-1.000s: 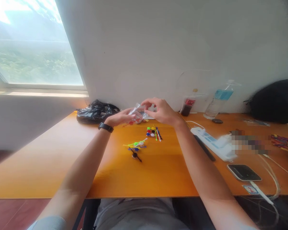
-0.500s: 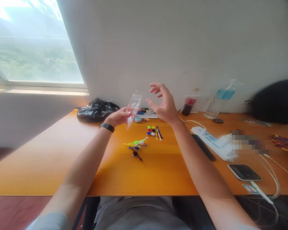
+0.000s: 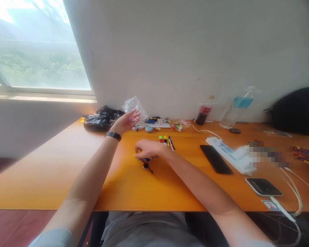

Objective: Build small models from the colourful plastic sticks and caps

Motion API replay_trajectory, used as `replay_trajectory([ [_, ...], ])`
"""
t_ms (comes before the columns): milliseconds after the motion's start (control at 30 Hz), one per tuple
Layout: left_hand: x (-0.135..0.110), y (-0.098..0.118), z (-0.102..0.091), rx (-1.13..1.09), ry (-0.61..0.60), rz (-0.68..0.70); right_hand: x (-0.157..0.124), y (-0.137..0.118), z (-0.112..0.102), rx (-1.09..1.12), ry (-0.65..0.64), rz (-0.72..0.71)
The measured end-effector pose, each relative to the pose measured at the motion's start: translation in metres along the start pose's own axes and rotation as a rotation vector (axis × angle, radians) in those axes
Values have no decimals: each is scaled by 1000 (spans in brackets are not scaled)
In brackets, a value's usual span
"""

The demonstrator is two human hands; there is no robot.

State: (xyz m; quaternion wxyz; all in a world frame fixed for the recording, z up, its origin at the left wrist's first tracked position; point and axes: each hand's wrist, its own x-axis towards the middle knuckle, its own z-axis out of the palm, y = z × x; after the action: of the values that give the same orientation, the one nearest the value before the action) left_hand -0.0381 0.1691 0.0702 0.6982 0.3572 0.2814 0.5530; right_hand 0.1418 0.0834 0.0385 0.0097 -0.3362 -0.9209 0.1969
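Observation:
My left hand (image 3: 127, 121) is closed on a clear plastic bag (image 3: 135, 104), held up above the far part of the table. My right hand (image 3: 150, 148) is low over a small group of plastic arrow spinners, its fingers curled together; whatever is in them is hidden. A black arrow spinner (image 3: 145, 166) lies just below that hand, and a blue arrow spinner (image 3: 147, 159) shows partly under it. Behind the right wrist are coloured round pieces (image 3: 161, 138) and several loose arrows (image 3: 171, 142), lying side by side.
A black plastic bag (image 3: 103, 118) lies at the back left. Small bagged parts (image 3: 180, 125) lie along the wall. To the right are a black phone (image 3: 216, 159), a white power strip (image 3: 228, 154), a water bottle (image 3: 237, 108), a dark drink pouch (image 3: 203, 115) and cables.
My right hand has come down from beside the clear bag to the spinners on the table. The left hand has shifted slightly left, and the bag now spreads wider.

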Motion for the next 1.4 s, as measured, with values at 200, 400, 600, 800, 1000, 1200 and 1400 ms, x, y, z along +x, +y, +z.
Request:
replay_trajectory([
  [200, 3, -3, 0, 244, -42, 36, 8, 3, 11, 52, -64, 13],
  [400, 7, -15, -10, 509, -85, 46, 5, 3, 9, 89, -105, -27],
  [600, 8, -23, -15, 712, -175, 76, 7, -2, 13, 148, -130, -72],
  [800, -6, -18, -4, 884, -230, 119, -3, -8, -10, 238, 95, -193],
  [1000, -14, -15, 2, 952, -216, 167, -24, -9, -45, 417, 369, -207],
  [1200, -7, -16, 0, 836, -273, 156, -42, 12, -75, 466, 827, -103],
  [1400, -20, -10, 14, 863, -417, 93, -48, 35, -84, 347, 912, -13],
])
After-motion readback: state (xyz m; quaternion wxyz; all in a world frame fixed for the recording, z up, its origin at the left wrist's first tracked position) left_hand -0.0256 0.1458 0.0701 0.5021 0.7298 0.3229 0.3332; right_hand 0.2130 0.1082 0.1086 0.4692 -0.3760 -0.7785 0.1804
